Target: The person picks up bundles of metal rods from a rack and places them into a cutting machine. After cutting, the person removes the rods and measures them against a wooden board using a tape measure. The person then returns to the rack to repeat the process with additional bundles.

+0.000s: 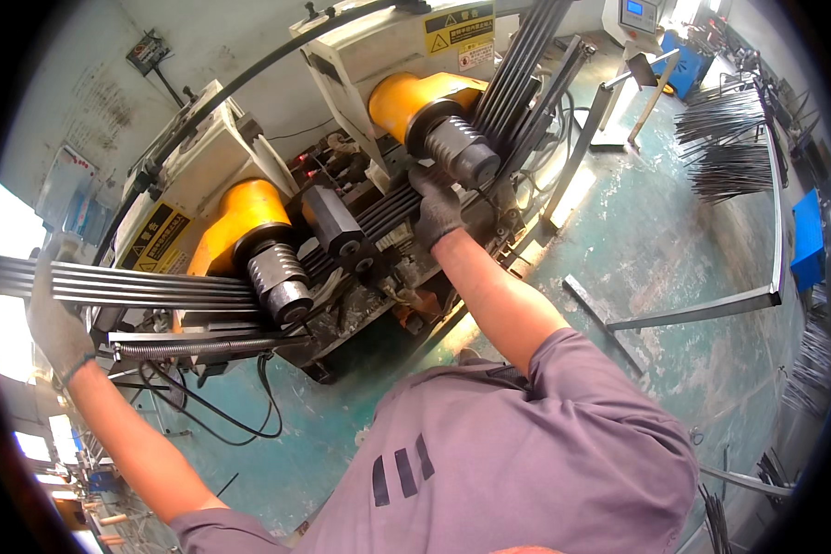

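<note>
My left hand (57, 319), in a grey glove, grips a row of several long dark metal rods (166, 284) near their outer end at the far left. These rods run through the left machine head, under its ribbed metal cylinder (278, 277) and yellow housing (240, 226). My right hand (437, 205), in a darker-looking grey glove, is closed around the rods (385, 210) between the two heads, close beside the right ribbed cylinder (457, 143). Its fingertips are partly hidden. Beyond the right yellow housing (415, 100), more rods (524, 69) slant up and away.
A dark block-shaped part (332, 222) sits between the heads. A coil spring (203, 347) and hanging black cables (263, 406) are at the lower left. On the right stand a metal frame (702, 312) and stacked thin rods (725, 148). A control box (633, 14) is at the back.
</note>
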Action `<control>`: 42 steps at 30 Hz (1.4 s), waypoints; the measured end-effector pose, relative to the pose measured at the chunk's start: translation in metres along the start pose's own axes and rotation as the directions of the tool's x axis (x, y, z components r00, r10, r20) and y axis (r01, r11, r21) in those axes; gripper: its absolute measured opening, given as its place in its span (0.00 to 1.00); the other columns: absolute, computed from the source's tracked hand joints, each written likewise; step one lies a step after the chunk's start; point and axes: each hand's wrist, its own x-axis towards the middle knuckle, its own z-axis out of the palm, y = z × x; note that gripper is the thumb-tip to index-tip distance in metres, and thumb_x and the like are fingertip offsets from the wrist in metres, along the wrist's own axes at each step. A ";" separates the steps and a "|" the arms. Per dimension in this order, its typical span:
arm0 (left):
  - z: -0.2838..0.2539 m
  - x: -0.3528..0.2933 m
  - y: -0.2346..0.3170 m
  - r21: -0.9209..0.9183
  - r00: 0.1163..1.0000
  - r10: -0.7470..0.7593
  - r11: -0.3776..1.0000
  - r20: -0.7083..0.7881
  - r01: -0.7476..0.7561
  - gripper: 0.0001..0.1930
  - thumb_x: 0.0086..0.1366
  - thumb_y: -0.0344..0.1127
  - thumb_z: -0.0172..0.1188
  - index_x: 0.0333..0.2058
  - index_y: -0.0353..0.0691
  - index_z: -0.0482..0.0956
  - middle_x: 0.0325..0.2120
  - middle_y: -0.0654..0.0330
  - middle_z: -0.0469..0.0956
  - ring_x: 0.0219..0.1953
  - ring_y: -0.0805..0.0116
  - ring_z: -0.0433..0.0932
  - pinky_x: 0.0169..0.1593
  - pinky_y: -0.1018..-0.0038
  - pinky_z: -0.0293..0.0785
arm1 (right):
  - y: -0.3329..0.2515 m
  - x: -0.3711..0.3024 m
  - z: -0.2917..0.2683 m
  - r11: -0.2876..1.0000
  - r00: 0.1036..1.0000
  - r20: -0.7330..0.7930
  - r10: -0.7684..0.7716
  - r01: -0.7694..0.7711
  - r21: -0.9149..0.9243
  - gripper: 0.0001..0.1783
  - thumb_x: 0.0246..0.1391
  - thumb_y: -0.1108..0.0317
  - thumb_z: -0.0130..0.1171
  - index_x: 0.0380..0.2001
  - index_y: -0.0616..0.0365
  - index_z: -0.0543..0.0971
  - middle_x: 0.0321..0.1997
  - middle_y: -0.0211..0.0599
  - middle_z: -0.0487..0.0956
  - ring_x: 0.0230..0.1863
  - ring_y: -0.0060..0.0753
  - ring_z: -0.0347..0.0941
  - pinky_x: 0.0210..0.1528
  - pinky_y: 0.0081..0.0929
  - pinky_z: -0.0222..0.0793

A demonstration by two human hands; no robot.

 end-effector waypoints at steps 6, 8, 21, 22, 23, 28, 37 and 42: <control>0.087 0.009 0.058 -0.154 0.984 0.085 0.986 0.155 -0.061 0.21 0.78 0.39 0.56 0.59 0.30 0.82 0.42 0.58 0.86 0.44 0.69 0.84 0.55 0.74 0.76 | -0.009 0.011 -0.022 0.996 0.999 0.035 -0.032 0.035 -0.080 0.14 0.67 0.68 0.68 0.51 0.61 0.79 0.42 0.36 0.85 0.44 0.38 0.84 0.51 0.38 0.82; 0.106 0.009 0.074 0.017 0.974 0.169 0.985 0.149 -0.173 0.19 0.77 0.39 0.58 0.54 0.30 0.85 0.42 0.57 0.86 0.43 0.68 0.84 0.51 0.73 0.77 | -0.011 0.028 -0.041 0.964 0.982 0.100 -0.158 0.175 -0.198 0.16 0.65 0.68 0.70 0.52 0.60 0.79 0.43 0.36 0.85 0.45 0.38 0.84 0.52 0.36 0.82; 0.115 -0.001 0.089 0.058 0.982 0.101 0.992 0.161 -0.112 0.17 0.77 0.40 0.57 0.51 0.31 0.84 0.36 0.60 0.82 0.36 0.73 0.79 0.47 0.73 0.74 | -0.020 -0.005 -0.005 0.951 0.981 0.090 -0.171 0.188 -0.246 0.09 0.66 0.72 0.63 0.48 0.61 0.82 0.42 0.34 0.84 0.42 0.32 0.82 0.48 0.34 0.78; 0.116 -0.001 0.088 0.024 0.981 0.105 0.994 0.165 -0.111 0.17 0.77 0.40 0.57 0.51 0.31 0.83 0.37 0.60 0.82 0.37 0.73 0.79 0.47 0.73 0.74 | -0.023 -0.010 0.001 0.937 0.975 0.080 -0.208 0.222 -0.269 0.09 0.67 0.72 0.63 0.48 0.61 0.82 0.41 0.34 0.84 0.41 0.32 0.82 0.47 0.34 0.78; 0.116 0.000 0.088 -0.008 0.980 0.109 0.994 0.168 -0.109 0.17 0.77 0.39 0.56 0.52 0.31 0.83 0.38 0.60 0.81 0.38 0.73 0.79 0.48 0.72 0.75 | -0.024 -0.014 0.004 0.922 0.967 0.071 -0.244 0.254 -0.292 0.09 0.67 0.71 0.64 0.47 0.61 0.82 0.40 0.34 0.84 0.41 0.33 0.82 0.46 0.34 0.79; 0.118 0.008 0.078 -0.118 0.978 0.098 0.990 0.184 -0.077 0.17 0.77 0.38 0.56 0.56 0.32 0.80 0.42 0.61 0.81 0.41 0.72 0.79 0.50 0.72 0.76 | -0.027 -0.017 0.001 0.914 0.966 0.103 -0.239 0.259 -0.312 0.09 0.69 0.68 0.63 0.46 0.61 0.81 0.36 0.36 0.84 0.38 0.33 0.82 0.44 0.36 0.79; 0.118 0.000 0.082 -0.125 0.978 0.119 0.987 0.171 -0.098 0.18 0.76 0.39 0.57 0.56 0.33 0.79 0.43 0.60 0.81 0.41 0.70 0.79 0.49 0.71 0.76 | -0.044 -0.023 0.004 0.910 0.993 0.090 -0.075 0.106 -0.402 0.23 0.64 0.64 0.69 0.59 0.61 0.81 0.56 0.33 0.84 0.57 0.31 0.78 0.62 0.33 0.71; 0.120 -0.008 0.097 -0.062 0.978 0.163 0.986 0.129 -0.156 0.18 0.76 0.39 0.57 0.54 0.30 0.80 0.41 0.59 0.81 0.40 0.69 0.79 0.48 0.71 0.76 | -0.008 0.009 -0.021 0.839 0.935 0.129 -0.331 0.354 -0.414 0.26 0.62 0.63 0.72 0.61 0.59 0.81 0.57 0.33 0.84 0.57 0.32 0.78 0.62 0.33 0.72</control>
